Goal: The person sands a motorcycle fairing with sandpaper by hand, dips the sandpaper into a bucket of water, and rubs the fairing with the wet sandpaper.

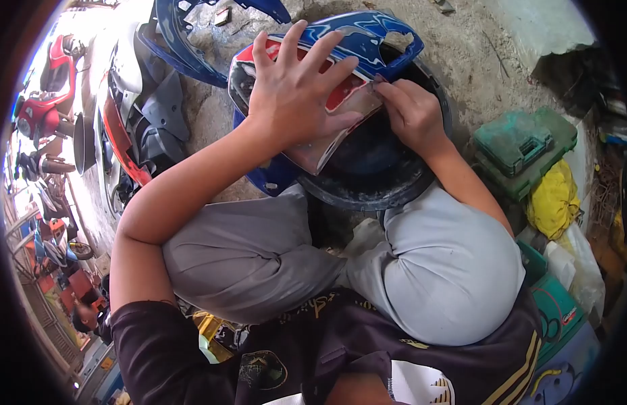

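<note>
A motorcycle body panel, red with pale, sanded-looking areas, rests tilted over a round black basin. My left hand lies on top of it, fingers spread wide and thumb out to the side. At the panel's right edge, my right hand is closed in a pinch, its fingertips touching the edge; what they hold, if anything, is too small to make out. Just behind is a blue panel with white stripes, partly over the basin. Part of the basin is hidden beneath the panel and hands.
Another blue panel lies on the concrete floor at the upper left. Dark and orange body parts are piled further left. To the right stand a green toolbox and a yellow bag. My bent knees flank the near side.
</note>
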The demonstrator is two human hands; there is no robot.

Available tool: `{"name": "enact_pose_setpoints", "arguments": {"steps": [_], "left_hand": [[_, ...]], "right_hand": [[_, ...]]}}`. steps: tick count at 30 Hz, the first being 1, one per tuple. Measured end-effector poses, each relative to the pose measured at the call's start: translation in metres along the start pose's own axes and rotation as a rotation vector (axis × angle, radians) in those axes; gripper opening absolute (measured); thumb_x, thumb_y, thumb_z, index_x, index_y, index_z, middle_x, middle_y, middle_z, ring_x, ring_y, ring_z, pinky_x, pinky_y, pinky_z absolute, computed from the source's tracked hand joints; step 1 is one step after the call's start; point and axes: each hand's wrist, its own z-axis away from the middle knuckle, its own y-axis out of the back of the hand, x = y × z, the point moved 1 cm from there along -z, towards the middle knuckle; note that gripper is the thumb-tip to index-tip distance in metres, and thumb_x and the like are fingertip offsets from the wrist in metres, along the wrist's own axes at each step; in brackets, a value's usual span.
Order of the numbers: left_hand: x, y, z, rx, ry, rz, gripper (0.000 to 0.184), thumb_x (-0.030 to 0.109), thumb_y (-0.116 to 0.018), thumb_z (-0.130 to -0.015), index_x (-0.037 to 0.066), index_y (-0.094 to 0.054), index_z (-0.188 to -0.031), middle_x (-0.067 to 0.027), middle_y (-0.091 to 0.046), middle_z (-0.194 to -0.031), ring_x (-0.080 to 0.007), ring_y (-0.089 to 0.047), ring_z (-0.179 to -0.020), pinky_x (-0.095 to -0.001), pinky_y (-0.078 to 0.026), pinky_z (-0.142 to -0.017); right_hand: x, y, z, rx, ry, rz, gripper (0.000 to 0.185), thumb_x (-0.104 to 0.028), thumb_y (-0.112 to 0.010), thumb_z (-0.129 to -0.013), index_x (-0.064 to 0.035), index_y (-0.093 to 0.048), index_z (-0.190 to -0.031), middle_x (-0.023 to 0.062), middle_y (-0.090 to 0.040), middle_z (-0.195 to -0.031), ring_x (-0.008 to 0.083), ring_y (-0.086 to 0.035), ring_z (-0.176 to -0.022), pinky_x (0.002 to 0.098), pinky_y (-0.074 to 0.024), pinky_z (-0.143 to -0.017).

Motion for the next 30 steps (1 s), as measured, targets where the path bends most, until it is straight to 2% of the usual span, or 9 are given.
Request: {"name": "enact_pose_setpoints", "arguments": {"steps": [3, 9, 13, 21, 26, 29, 30], "left_hand": [[-0.004, 0.004, -0.002, 0.012, -0.008, -0.002, 0.08, 0.075, -0.086, -0.074, 0.031, -0.076, -0.14, -0.0034, -0.054, -0.164, -0.0446, -0.041, -0.155, -0.0814, -0.029, -0.117], [-0.002, 0.003, -0.002, 0.019, 0.0, 0.013, 0.08, 0.075, -0.087, -0.072, 0.031, -0.076, -0.138, -0.0031, -0.055, -0.162, -0.0451, -0.042, -0.155, -0.0815, -0.031, -0.116], [-0.001, 0.003, -0.001, -0.01, 0.011, -0.012, 0.082, 0.076, -0.087, -0.071, 0.032, -0.075, -0.14, -0.0021, -0.054, -0.164, -0.0442, -0.041, -0.156, -0.0807, -0.029, -0.118], [0.0, 0.004, -0.001, -0.011, 0.01, -0.002, 0.08, 0.075, -0.087, -0.074, 0.032, -0.075, -0.14, -0.0037, -0.053, -0.165, -0.0448, -0.041, -0.155, -0.0827, -0.028, -0.118], [0.003, 0.002, -0.001, 0.005, -0.01, -0.028, 0.08, 0.077, -0.085, -0.074, 0.032, -0.075, -0.14, -0.0037, -0.054, -0.162, -0.0457, -0.04, -0.155, -0.0838, -0.031, -0.114], [0.003, 0.002, -0.001, -0.007, -0.009, -0.025, 0.078, 0.076, -0.085, -0.075, 0.032, -0.075, -0.139, -0.0038, -0.054, -0.162, -0.046, -0.041, -0.154, -0.0827, -0.03, -0.115], [0.003, 0.002, -0.002, -0.009, -0.003, -0.04, 0.077, 0.075, -0.085, -0.076, 0.032, -0.075, -0.139, -0.0041, -0.054, -0.162, -0.0462, -0.041, -0.154, -0.0825, -0.03, -0.116]], "right_hand": [[-0.001, -0.007, 0.021, 0.071, 0.006, -0.028, 0.025, 0.004, -0.075, -0.09, -0.0043, -0.074, -0.114, 0.012, -0.061, -0.081, 0.034, -0.067, -0.073, 0.0466, -0.0546, -0.063], [0.003, -0.006, 0.003, 0.063, 0.033, -0.009, 0.026, 0.005, -0.075, -0.088, -0.0037, -0.074, -0.113, 0.0121, -0.061, -0.081, 0.0335, -0.067, -0.072, 0.0463, -0.0548, -0.061], [0.003, -0.004, 0.025, 0.018, 0.024, -0.013, 0.026, 0.005, -0.075, -0.088, -0.0034, -0.073, -0.113, 0.0114, -0.062, -0.081, 0.0333, -0.067, -0.072, 0.046, -0.0547, -0.061], [0.006, -0.004, 0.018, 0.026, 0.013, -0.004, 0.027, 0.004, -0.077, -0.087, -0.0038, -0.074, -0.113, 0.0109, -0.064, -0.082, 0.0328, -0.068, -0.073, 0.0449, -0.0556, -0.062], [0.002, -0.002, 0.007, 0.023, -0.035, -0.002, 0.027, 0.002, -0.079, -0.087, -0.005, -0.075, -0.113, 0.0111, -0.065, -0.083, 0.0321, -0.07, -0.074, 0.0452, -0.0563, -0.062], [-0.002, -0.001, 0.023, 0.048, -0.054, -0.097, 0.023, 0.008, -0.077, -0.093, -0.0018, -0.076, -0.113, 0.0154, -0.067, -0.083, 0.0361, -0.069, -0.072, 0.0458, -0.0546, -0.064], [0.0, 0.001, 0.019, -0.003, -0.037, -0.045, 0.021, 0.008, -0.077, -0.094, -0.0015, -0.076, -0.113, 0.0159, -0.069, -0.084, 0.0362, -0.07, -0.073, 0.0452, -0.0553, -0.065]]}}
